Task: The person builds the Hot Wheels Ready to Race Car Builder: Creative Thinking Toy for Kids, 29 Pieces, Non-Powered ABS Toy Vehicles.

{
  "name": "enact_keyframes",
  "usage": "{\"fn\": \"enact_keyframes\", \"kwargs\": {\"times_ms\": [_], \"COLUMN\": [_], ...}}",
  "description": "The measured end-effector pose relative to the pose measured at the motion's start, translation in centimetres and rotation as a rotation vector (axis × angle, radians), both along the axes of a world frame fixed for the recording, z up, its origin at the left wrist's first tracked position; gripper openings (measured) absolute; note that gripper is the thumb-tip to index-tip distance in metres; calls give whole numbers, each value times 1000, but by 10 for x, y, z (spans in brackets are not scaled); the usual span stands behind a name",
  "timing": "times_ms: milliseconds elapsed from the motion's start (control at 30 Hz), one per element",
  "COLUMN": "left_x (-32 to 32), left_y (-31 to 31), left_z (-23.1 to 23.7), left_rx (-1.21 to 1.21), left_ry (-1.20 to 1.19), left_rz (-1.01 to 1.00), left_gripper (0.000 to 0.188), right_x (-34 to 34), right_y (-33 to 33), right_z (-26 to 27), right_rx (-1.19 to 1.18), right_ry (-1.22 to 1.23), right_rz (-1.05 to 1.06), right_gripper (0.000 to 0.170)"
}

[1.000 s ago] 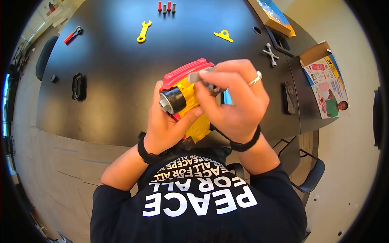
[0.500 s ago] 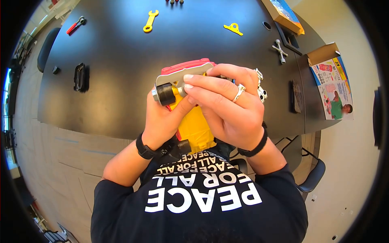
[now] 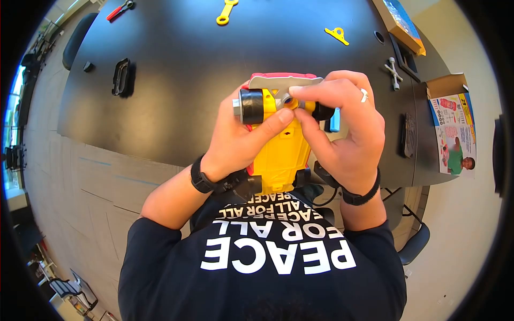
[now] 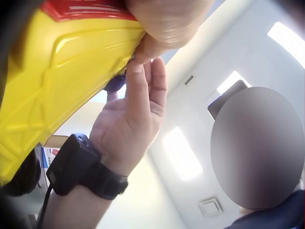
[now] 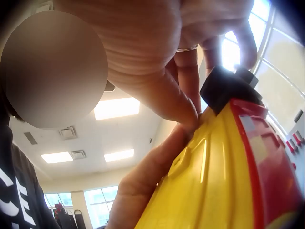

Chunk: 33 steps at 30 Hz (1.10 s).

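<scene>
A toy car with a yellow underside (image 3: 276, 155) and a red body is held up over the table's near edge, its underside facing the person. My left hand (image 3: 235, 134) grips it from the left side, thumb lying across the yellow near the front axle. A grey curved bumper piece (image 3: 267, 83) runs along the car's front end, beside a black wheel (image 3: 252, 107) with a grey nut. My right hand (image 3: 353, 125) pinches at the bumper's middle, index fingertip on the grey and thumb just below. A small grey round part (image 3: 286, 100) shows between the fingertips.
On the dark table (image 3: 176, 107) lie a yellow wrench (image 3: 227, 12), a red-handled ratchet (image 3: 120, 10), a yellow bracket-shaped piece (image 3: 337, 36), a grey cross wrench (image 3: 394, 74) and a black tray-like part (image 3: 122, 77). An opened toy box (image 3: 452, 128) stands at the right.
The grey piece, first held up in the right hand's fingers, now lies along the car's front end. The car has turned its underside more toward the person; the head view has shifted.
</scene>
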<state>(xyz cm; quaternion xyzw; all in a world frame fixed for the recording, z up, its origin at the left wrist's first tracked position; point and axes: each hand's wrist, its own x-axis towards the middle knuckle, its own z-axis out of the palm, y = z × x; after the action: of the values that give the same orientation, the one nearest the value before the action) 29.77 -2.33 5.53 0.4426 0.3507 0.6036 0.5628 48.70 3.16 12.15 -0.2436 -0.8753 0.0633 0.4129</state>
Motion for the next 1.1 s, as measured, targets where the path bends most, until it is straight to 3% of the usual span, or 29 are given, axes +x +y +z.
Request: {"fn": "enact_keyframes", "kwargs": {"times_ms": [133, 200, 267, 333, 400, 433, 533, 600, 700, 867, 1000, 1067, 1100], "left_x": [0, -1, -12, -18, -22, -22, -26, -29, -29, -25, -29, -29, -28], "left_y": [-3, -6, -8, -8, -6, -5, -2, -1, 2, 0, -1, -1, 0], "left_z": [-7, -7, -10, -9, -8, -8, -5, -3, -4, -7, -9, -10, -12], "left_rx": [-11, -26, -17, 39, 27, 24, 1, -23, -33, -64, -94, -122, -122], "left_ry": [-35, -70, -31, -50, -71, -78, -75, -65, -94, -75, -75, -96, -96], "left_rz": [-8, 37, 60, 118, 109, 117, 125, 127, 84, 61, 59, 36, 34], "left_gripper": [38, 37, 36, 35, 34, 34, 35, 35, 38, 39, 37, 37, 37], "right_x": [9, 15, 34, 61, 88, 89, 80, 70, 43, 37, 43, 50, 54], "right_y": [5, 15, 20, 28, 35, 33, 23, 20, 17, 29, 19, 13, 14], "right_z": [-1, -18, -30, -41, -70, -78, -90, -93, -104, -120, -100, -84, -76], "right_rx": [-159, -293, -531, -588, -411, -554, -434, -497, -465, -472, -681, -931, -840], "right_ry": [14, 359, 570, 186, -320, -294, -341, -313, -167, -288, -18, 145, 109], "right_rz": [57, 187, -38, -426, -562, -554, -524, -464, -181, -30, -43, -64, -41], "right_gripper": [44, 35, 21, 23, 28, 31, 34, 37, 34, 29, 36, 35, 34]}}
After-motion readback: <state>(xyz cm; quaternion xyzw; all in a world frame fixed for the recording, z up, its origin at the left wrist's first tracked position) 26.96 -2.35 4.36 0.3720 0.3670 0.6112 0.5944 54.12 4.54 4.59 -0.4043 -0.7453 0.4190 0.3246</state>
